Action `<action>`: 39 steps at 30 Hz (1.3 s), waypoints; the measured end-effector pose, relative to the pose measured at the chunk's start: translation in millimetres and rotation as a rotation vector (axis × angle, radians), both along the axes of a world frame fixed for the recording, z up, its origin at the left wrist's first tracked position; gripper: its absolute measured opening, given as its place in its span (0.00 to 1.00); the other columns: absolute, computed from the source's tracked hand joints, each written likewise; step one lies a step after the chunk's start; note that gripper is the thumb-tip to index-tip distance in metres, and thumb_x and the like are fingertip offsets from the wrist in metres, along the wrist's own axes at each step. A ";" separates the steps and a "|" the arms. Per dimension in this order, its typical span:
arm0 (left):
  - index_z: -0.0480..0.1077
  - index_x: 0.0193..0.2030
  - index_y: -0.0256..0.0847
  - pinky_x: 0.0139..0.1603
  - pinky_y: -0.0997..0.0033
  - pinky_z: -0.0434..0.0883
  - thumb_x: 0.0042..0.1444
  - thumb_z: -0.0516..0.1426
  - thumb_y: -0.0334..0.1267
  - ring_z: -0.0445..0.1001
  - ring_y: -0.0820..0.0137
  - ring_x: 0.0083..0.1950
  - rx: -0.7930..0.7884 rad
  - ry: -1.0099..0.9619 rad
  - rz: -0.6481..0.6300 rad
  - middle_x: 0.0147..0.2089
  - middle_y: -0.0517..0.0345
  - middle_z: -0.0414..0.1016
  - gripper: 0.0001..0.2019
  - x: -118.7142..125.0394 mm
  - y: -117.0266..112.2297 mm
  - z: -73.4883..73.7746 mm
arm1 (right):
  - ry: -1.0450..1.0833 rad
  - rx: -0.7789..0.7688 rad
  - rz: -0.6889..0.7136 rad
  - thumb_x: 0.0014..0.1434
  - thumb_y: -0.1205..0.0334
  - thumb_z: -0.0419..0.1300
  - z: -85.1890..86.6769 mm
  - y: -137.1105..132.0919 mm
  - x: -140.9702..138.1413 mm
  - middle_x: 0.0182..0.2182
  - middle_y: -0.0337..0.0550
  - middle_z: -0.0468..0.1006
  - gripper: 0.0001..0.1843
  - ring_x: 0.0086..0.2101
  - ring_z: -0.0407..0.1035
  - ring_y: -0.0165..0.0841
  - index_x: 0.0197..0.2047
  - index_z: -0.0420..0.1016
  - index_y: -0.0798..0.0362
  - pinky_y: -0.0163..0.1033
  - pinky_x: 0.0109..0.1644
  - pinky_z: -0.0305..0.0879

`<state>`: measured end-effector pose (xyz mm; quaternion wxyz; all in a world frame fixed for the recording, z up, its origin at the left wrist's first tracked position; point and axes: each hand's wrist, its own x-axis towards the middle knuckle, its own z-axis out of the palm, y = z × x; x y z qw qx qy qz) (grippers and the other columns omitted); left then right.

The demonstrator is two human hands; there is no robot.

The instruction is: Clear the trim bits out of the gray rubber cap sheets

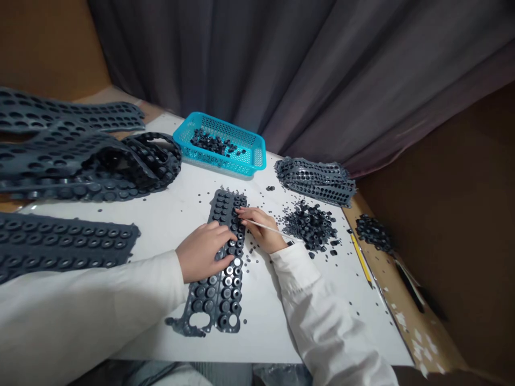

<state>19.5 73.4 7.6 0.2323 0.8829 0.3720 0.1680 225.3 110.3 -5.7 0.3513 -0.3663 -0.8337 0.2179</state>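
Left hand (pixel 206 251): is being rested on the studded sheet (pixel 219 288), thumb and fingers being held apart;
Right hand (pixel 259 229): a pale stick (pixel 267 227) is being clamped, over the sheet's right edge;
Studded sheet: is being borne by the white surface (pixel 265 332), under the left hand;
Heap of pieces (pixel 311 226): is being borne beside the right hand;
Basket (pixel 217 162): dark pieces (pixel 211 142) are being held inside

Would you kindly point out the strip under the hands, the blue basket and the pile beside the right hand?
Strip (pixel 219 289): head view, lower half.
Blue basket (pixel 217 162): head view, front wall.
Pile (pixel 310 226): head view, its middle.
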 end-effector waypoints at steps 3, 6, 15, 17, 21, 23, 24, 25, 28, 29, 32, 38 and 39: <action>0.68 0.45 0.40 0.41 0.62 0.64 0.55 0.54 0.41 0.65 0.60 0.44 0.008 -0.003 0.005 0.37 0.54 0.69 0.12 0.1 -0.1 0.0 | 0.028 -0.038 0.003 0.63 0.59 0.53 0.6 0.2 1.8 0.45 0.49 0.78 0.07 0.50 0.69 0.35 0.40 0.71 0.50 0.46 0.54 0.67; 0.68 0.45 0.40 0.41 0.62 0.64 0.55 0.53 0.41 0.65 0.60 0.43 0.006 -0.016 0.004 0.37 0.54 0.70 0.12 0.0 -0.3 0.5 | 0.088 -0.104 -0.011 0.63 0.58 0.53 0.2 -0.8 3.6 0.45 0.50 0.78 0.08 0.51 0.69 0.36 0.41 0.71 0.50 0.47 0.55 0.66; 0.68 0.45 0.40 0.40 0.62 0.64 0.55 0.54 0.41 0.65 0.60 0.43 0.019 -0.038 -0.003 0.37 0.54 0.69 0.12 -0.5 0.2 -2.6 | 0.000 -0.006 0.011 0.63 0.60 0.52 0.1 1.6 3.0 0.44 0.49 0.78 0.08 0.49 0.70 0.36 0.41 0.71 0.49 0.46 0.53 0.67; 0.68 0.45 0.40 0.41 0.62 0.64 0.55 0.54 0.41 0.65 0.60 0.43 0.017 -0.035 0.002 0.37 0.54 0.70 0.12 -0.3 0.1 -2.4 | -0.088 0.049 0.018 0.64 0.60 0.50 1.8 3.2 3.3 0.46 0.49 0.77 0.10 0.48 0.70 0.36 0.43 0.71 0.49 0.45 0.51 0.68; 0.68 0.45 0.40 0.41 0.62 0.64 0.55 0.54 0.41 0.65 0.60 0.43 0.014 -0.016 0.008 0.37 0.54 0.70 0.12 0.0 -0.3 -0.1 | -0.141 0.151 -0.130 0.65 0.61 0.48 5.2 3.7 5.0 0.50 0.51 0.74 0.12 0.48 0.69 0.37 0.44 0.71 0.50 0.46 0.51 0.68; 0.68 0.45 0.40 0.41 0.62 0.64 0.55 0.54 0.41 0.66 0.60 0.43 0.015 -0.016 0.005 0.37 0.54 0.69 0.12 -0.1 -0.4 0.6 | -0.063 0.147 -0.211 0.65 0.61 0.48 5.9 0.2 5.1 0.49 0.51 0.75 0.11 0.48 0.70 0.36 0.44 0.70 0.50 0.46 0.52 0.68; 0.68 0.45 0.41 0.41 0.62 0.64 0.55 0.54 0.41 0.66 0.60 0.43 0.016 -0.018 0.004 0.37 0.54 0.69 0.12 -0.2 -0.3 0.6 | -0.012 0.113 -0.220 0.65 0.61 0.49 5.8 -2.6 4.6 0.48 0.50 0.76 0.10 0.48 0.70 0.36 0.44 0.70 0.50 0.46 0.52 0.68; 0.68 0.45 0.41 0.41 0.62 0.64 0.55 0.54 0.41 0.66 0.61 0.43 0.018 -0.021 0.002 0.37 0.54 0.69 0.12 -0.3 -0.3 0.5 | 0.036 0.064 -0.206 0.64 0.61 0.49 5.5 -5.8 3.8 0.47 0.49 0.76 0.09 0.48 0.70 0.36 0.44 0.70 0.50 0.45 0.52 0.67; 0.68 0.44 0.40 0.40 0.62 0.64 0.55 0.53 0.41 0.66 0.61 0.42 0.023 -0.028 -0.004 0.37 0.54 0.69 0.12 -0.5 -0.1 -0.5 | 0.119 -0.078 -0.101 0.63 0.58 0.52 3.6 -15.0 0.4 0.47 0.49 0.77 0.09 0.54 0.66 0.37 0.42 0.70 0.50 0.49 0.57 0.64; 0.68 0.44 0.40 0.40 0.62 0.64 0.55 0.53 0.41 0.66 0.61 0.42 0.024 -0.031 -0.004 0.37 0.54 0.70 0.12 -0.6 0.0 -0.8 | 0.122 -0.103 -0.073 0.63 0.57 0.53 3.0 -17.0 -0.6 0.47 0.49 0.77 0.09 0.55 0.64 0.37 0.41 0.71 0.50 0.50 0.58 0.63; 0.68 0.44 0.41 0.40 0.62 0.64 0.56 0.53 0.41 0.65 0.61 0.42 0.025 -0.037 -0.002 0.37 0.54 0.70 0.12 -0.7 0.0 -1.4 | 0.115 -0.129 -0.053 0.62 0.55 0.53 2.6 -19.5 -2.5 0.47 0.49 0.77 0.09 0.56 0.64 0.38 0.40 0.72 0.50 0.52 0.58 0.62; 0.67 0.45 0.40 0.41 0.61 0.64 0.55 0.54 0.40 0.65 0.60 0.43 0.012 -0.022 -0.009 0.38 0.54 0.70 0.12 -0.9 0.5 -1.7 | 0.102 -0.124 -0.048 0.63 0.58 0.53 5.1 -19.7 -2.6 0.45 0.50 0.78 0.08 0.54 0.65 0.38 0.40 0.71 0.50 0.51 0.57 0.63; 0.67 0.45 0.40 0.41 0.61 0.64 0.55 0.54 0.40 0.65 0.60 0.43 0.011 -0.020 -0.008 0.38 0.54 0.70 0.12 -0.9 0.6 -1.8 | 0.100 -0.114 -0.046 0.63 0.59 0.53 5.0 -20.1 -2.5 0.44 0.50 0.78 0.08 0.54 0.66 0.38 0.40 0.71 0.50 0.51 0.56 0.64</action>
